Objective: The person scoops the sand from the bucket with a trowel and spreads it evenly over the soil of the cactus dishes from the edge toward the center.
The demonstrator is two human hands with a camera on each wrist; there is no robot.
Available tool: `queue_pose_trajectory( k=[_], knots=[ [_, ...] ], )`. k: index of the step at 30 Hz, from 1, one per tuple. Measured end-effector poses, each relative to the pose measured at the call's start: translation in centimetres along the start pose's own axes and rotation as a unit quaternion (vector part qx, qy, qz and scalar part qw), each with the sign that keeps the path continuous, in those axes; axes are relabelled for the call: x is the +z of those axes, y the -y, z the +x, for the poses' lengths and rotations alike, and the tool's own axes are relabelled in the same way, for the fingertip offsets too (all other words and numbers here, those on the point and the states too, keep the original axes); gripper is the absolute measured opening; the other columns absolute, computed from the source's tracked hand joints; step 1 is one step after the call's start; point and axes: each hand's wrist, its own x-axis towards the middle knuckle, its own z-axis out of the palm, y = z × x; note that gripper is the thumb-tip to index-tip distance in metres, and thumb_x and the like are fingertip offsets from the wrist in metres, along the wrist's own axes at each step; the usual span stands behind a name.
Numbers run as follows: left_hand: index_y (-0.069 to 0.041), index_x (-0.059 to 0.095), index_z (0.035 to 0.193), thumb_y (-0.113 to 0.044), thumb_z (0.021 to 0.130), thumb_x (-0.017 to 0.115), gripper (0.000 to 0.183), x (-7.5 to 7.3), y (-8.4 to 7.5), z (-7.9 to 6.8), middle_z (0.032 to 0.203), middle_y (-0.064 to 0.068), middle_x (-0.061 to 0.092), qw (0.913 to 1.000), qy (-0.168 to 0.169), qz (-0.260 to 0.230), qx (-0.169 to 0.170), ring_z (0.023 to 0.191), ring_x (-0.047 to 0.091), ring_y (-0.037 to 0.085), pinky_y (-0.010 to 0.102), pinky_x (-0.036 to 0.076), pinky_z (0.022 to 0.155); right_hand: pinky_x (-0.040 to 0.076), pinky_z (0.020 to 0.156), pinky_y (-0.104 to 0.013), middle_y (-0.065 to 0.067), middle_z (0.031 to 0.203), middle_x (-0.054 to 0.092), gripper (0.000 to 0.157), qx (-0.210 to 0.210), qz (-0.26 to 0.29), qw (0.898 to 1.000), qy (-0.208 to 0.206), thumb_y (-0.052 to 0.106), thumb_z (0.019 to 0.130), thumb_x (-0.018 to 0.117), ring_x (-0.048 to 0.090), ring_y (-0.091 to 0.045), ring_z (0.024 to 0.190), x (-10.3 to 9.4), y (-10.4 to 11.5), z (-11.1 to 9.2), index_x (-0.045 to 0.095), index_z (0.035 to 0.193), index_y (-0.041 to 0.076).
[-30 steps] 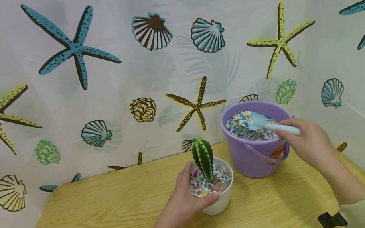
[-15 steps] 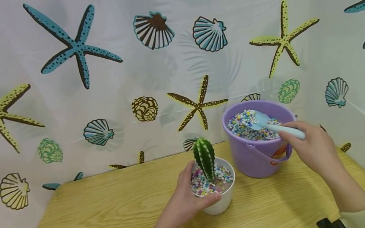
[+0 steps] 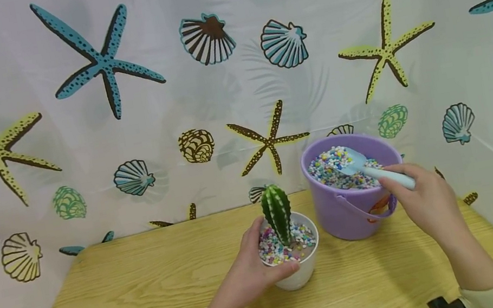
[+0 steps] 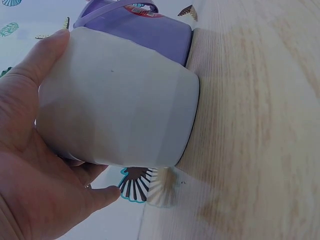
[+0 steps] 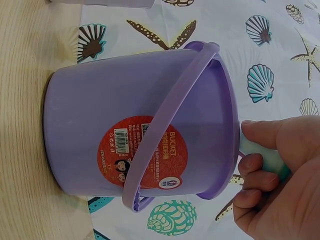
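Note:
In the head view, my left hand (image 3: 250,270) holds a white flowerpot (image 3: 295,277) round its left side, thumb in front. A green cactus (image 3: 278,215) stands upright in the pot among multicoloured pebbles (image 3: 270,246), with a bare brownish patch at the front right. My right hand (image 3: 427,196) grips the handle of a light blue toy shovel (image 3: 356,161). Its blade, heaped with pebbles (image 3: 337,155), is over the pebbles inside a purple bucket (image 3: 343,214). In the left wrist view the pot (image 4: 120,100) hides some of my fingers. The bucket wall (image 5: 110,100) hides the blade in the right wrist view.
The bucket stands just right of and behind the pot on a wooden table (image 3: 142,293). Its handle (image 3: 360,211) hangs down in front. A curtain (image 3: 159,191) printed with starfish and shells borders the back and right side. A black strap (image 3: 446,306) shows near the right sleeve.
The head view has shifted slightly. Within the bucket, the shovel blade has moved a little to the right with its heap of pebbles. My left hand keeps its hold on the flowerpot.

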Motion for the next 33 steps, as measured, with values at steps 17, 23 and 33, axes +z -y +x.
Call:
queue_pose_trajectory(
  k=[17, 23, 33],
  knots=[
    [-0.011, 0.02, 0.176, -0.05, 0.082, 0.097, 0.127, -0.1, 0.0, -0.1, 0.173, 0.024, 0.03, 1.0, 0.0, 0.004, 0.0, 0.154, 0.041, 0.043, 0.065, 0.036, 0.124, 0.041, 0.048, -0.035, -0.02, 0.116, 0.071, 0.059, 0.006, -0.012, 1.0, 0.0, 0.058, 0.11, 0.063, 0.049, -0.025, 0.061, -0.7, 0.7, -0.4, 0.07, 0.146, 0.012],
    [-0.011, 0.021, 0.176, -0.05, 0.083, 0.097, 0.127, -0.1, -0.2, -0.1, 0.173, 0.023, 0.031, 1.0, 0.001, 0.007, -0.005, 0.154, 0.042, 0.043, 0.066, 0.037, 0.123, 0.041, 0.046, -0.034, -0.019, 0.11, 0.07, 0.057, -0.001, -0.012, 1.0, -0.003, 0.059, 0.11, 0.063, 0.048, -0.023, 0.058, -1.1, 1.0, -0.8, 0.071, 0.144, 0.013],
    [-0.01, 0.02, 0.176, -0.05, 0.083, 0.096, 0.127, -0.1, -0.1, -0.1, 0.172, 0.024, 0.032, 0.9999, 0.002, 0.011, -0.005, 0.154, 0.041, 0.043, 0.065, 0.036, 0.124, 0.04, 0.046, -0.034, -0.015, 0.101, 0.07, 0.055, -0.021, -0.01, 1.0, 0.001, 0.059, 0.11, 0.063, 0.048, -0.022, 0.058, -1.6, 1.8, -1.6, 0.073, 0.142, 0.015]
  ],
)
